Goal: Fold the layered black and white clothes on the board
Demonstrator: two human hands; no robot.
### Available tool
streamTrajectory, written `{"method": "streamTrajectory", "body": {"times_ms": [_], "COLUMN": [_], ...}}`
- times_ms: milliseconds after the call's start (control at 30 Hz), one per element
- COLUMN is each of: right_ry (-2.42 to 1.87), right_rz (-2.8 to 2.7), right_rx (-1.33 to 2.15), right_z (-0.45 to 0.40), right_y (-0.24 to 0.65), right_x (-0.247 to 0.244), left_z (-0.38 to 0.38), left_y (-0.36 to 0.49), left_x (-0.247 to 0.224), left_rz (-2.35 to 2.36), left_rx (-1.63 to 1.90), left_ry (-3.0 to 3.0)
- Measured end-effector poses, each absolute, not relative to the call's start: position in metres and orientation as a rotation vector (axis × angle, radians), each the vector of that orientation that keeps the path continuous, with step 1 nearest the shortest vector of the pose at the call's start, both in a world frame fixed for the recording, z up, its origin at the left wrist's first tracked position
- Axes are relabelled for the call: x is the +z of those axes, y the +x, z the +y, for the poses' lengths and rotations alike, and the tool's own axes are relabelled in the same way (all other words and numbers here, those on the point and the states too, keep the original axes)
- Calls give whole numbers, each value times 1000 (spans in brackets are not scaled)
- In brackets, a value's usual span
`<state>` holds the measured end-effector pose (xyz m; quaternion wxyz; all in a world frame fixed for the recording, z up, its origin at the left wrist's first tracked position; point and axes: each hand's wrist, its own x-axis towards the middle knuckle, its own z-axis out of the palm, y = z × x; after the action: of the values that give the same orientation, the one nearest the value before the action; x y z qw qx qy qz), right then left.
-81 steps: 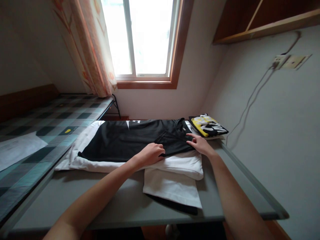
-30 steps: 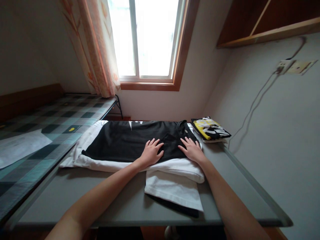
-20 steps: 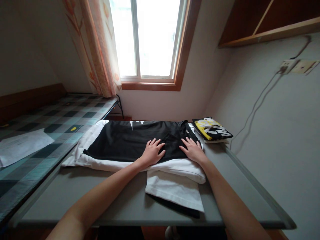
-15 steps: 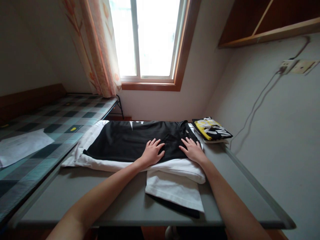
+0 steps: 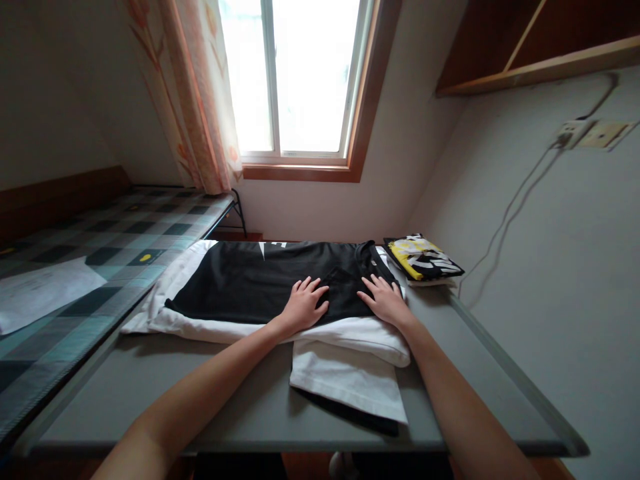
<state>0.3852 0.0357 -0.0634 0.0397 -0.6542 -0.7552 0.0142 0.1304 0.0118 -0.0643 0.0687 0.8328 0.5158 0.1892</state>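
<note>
A black T-shirt point(image 5: 240, 280) with white print at its far edge lies across a white shirt point(image 5: 190, 328) on the table. The white shirt shows along the left end and the near side. One white sleeve point(image 5: 345, 377) hangs toward me over the tabletop, with black cloth point(image 5: 357, 419) under it. My left hand point(image 5: 306, 305) rests on the black cloth near the middle, fingers spread flat. Closer to the collar, my right hand point(image 5: 383, 298) also lies flat with fingers apart. Neither hand grips anything.
Folded black and yellow clothing point(image 5: 424, 257) sits at the table's far right corner. The grey table point(image 5: 200, 380) stands against a wall with a socket point(image 5: 573, 132) and a hanging cord. To the left is a checked bed point(image 5: 165, 230) bearing a paper sheet point(image 5: 50, 290).
</note>
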Motion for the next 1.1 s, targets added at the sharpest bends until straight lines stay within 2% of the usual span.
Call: {"method": "streamTrajectory", "body": {"times_ms": [333, 633, 967, 1100], "right_ry": [-1936, -1996, -1815, -1827], "right_rz": [-2274, -1760, -1812, -1870], "right_rx": [14, -121, -42, 108], "right_z": [33, 37, 39, 40], "right_y": [384, 406, 400, 402], "right_x": [-59, -39, -47, -51], "left_z": [11, 11, 12, 12], "left_y": [130, 130, 130, 130], "left_x": [-64, -65, -64, -64], "left_rz": [1550, 1558, 1542, 1546], "left_rx": [571, 561, 582, 587], "left_ry": [2502, 2510, 2488, 2472]}}
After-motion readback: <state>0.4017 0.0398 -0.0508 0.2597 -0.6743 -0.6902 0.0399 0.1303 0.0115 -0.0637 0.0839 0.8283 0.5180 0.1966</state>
